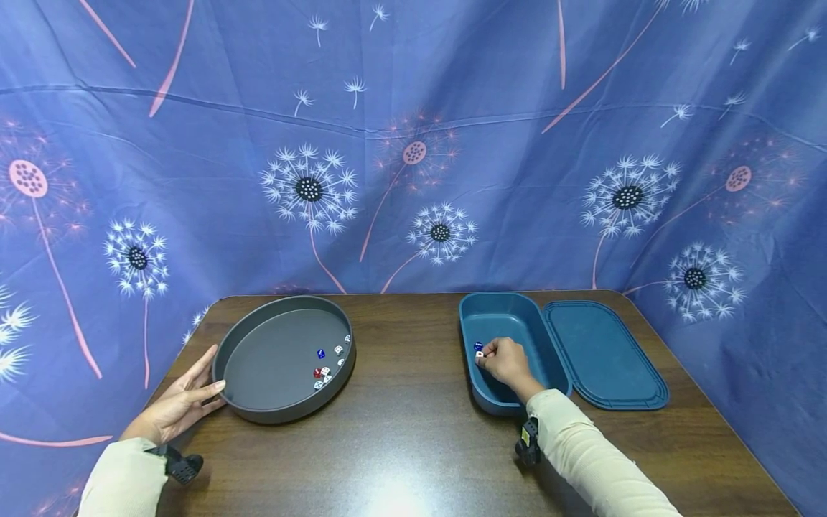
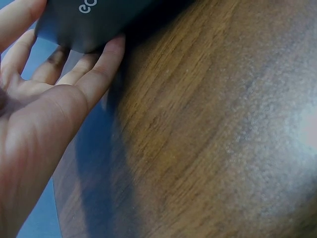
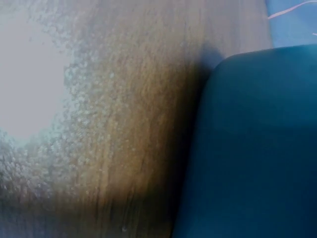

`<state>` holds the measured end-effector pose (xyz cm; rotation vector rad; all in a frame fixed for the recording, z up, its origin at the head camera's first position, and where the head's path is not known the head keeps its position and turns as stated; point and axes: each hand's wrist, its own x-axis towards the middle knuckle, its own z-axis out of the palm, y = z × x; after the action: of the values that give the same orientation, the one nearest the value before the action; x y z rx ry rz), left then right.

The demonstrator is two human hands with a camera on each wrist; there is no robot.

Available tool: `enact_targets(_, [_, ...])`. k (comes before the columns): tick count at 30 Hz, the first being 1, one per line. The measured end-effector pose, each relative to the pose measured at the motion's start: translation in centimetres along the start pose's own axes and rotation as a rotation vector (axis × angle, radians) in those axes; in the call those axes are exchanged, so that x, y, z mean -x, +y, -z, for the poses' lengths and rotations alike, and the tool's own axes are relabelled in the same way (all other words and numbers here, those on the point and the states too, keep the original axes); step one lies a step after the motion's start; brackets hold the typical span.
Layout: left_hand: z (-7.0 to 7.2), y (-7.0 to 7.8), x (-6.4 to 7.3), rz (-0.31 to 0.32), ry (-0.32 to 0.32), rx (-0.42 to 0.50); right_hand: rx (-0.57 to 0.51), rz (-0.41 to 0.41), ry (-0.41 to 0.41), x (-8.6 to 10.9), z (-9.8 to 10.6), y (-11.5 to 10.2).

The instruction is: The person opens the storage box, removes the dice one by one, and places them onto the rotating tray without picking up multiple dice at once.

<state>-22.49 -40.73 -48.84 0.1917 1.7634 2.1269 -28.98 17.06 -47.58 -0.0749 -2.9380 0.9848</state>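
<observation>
Inside the blue-green container, my right hand pinches a white die between thumb and fingertips. Just behind that die is a blue die, near the container's left wall. My left hand rests spread against the outer left side of a round dark grey tray, its fingers fairly straight. In the left wrist view, the fingertips touch the tray's wall low down. Toward the tray's right side lie a blue die, a red die and several white dice.
A flat blue-green lid lies right of the container on the brown wooden table. Behind the table hangs a blue cloth with dandelion prints. The right wrist view shows the container's outer wall and no hand.
</observation>
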Motion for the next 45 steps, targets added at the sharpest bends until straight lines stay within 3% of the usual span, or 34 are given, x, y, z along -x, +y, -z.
enact_targets(9, [0.0, -0.1, -0.1, -0.008, 0.004, 0.010, -0.030, -0.027, 0.008, 0.2, 1.2, 0.4])
enact_targets(17, [0.1, -0.1, -0.1, -0.029, -0.021, 0.018, -0.080, -0.027, 0.082, 0.2, 2.5, -1.2])
enact_targets(25, [0.1, 0.1, 0.2, -0.033, -0.029, 0.036, -0.121, 0.045, 0.152, 0.1, 1.8, -5.3])
enact_targets(30, [-0.1, 0.1, 0.1, -0.039, -0.038, 0.053, -0.147, 0.093, 0.123, 0.4, 0.8, -8.0])
enact_targets(37, [-0.3, 0.2, 0.2, 0.003, 0.011, 0.033, -0.187, 0.209, 0.079, 1.1, -1.5, -12.4])
enact_targets(45, [-0.4, 0.3, 0.1, 0.008, 0.013, 0.047, -0.200, 0.302, 0.036, 1.9, -3.7, -17.1])
